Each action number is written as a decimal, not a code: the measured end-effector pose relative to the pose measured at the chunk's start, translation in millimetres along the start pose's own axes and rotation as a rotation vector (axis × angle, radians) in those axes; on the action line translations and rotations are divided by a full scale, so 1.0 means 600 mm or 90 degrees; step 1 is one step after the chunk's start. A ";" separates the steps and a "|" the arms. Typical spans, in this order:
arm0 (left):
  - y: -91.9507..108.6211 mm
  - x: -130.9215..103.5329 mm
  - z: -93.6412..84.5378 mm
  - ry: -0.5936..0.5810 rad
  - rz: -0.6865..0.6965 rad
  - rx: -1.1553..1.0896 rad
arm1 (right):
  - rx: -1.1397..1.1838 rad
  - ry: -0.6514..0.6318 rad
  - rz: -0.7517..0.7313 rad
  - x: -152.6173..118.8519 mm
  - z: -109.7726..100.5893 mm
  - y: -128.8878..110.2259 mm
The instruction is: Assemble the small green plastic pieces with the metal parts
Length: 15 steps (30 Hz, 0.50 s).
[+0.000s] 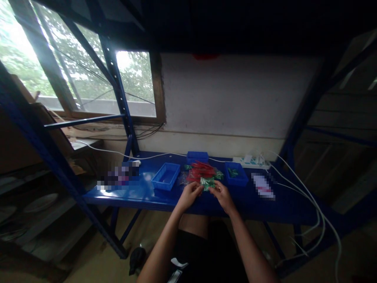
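Between my two hands, at the front of the blue shelf, is a small green packet (207, 183). My left hand (191, 194) pinches its left side, and my right hand (222, 195) grips the right side with thumb and fingers. Just behind it lies a heap of red packets (200, 170), with a few more green ones and some clear ones at its edges. To the left stands a blue tray (166, 177) with nothing visible inside. A second blue tray (236, 180), on the right, has some green packets in it. The print on the packets is too blurred to read.
Behind the heap, a third blue tray (197, 157) stands near the wall. A white power strip (250, 162) with plugs and trailing white cables (306, 188) lies at the back right. Blurred-out items lie at both ends of the blue shelf (138, 196). Blue uprights (118, 82) frame it.
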<state>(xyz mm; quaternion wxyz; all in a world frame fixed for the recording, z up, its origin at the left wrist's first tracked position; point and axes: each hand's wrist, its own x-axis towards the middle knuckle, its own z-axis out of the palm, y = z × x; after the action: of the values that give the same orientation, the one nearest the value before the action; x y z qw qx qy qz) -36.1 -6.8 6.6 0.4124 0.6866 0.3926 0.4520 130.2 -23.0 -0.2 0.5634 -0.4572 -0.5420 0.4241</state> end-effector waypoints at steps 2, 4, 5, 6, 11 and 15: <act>-0.001 0.001 0.000 0.003 0.003 0.013 | -0.010 0.010 0.003 0.001 -0.001 0.003; -0.003 0.002 0.001 0.002 0.002 0.009 | -0.015 0.013 0.005 0.002 -0.001 0.006; -0.003 0.002 0.001 0.001 0.000 -0.001 | -0.018 0.011 0.006 0.002 -0.001 0.006; -0.004 0.003 0.001 0.002 -0.002 -0.014 | -0.021 0.005 0.007 0.002 -0.001 0.006; -0.009 0.005 0.002 0.024 -0.002 -0.038 | -0.060 -0.022 -0.001 0.000 0.000 0.003; -0.012 0.006 0.003 0.000 -0.010 -0.074 | -0.082 -0.037 -0.016 -0.002 -0.001 -0.002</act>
<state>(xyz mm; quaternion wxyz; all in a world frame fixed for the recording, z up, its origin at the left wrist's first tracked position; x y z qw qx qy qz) -34.9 -1.6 0.8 0.4550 0.6587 0.3710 0.4707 130.8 -24.3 0.9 0.5222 -0.4734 -0.5897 0.3943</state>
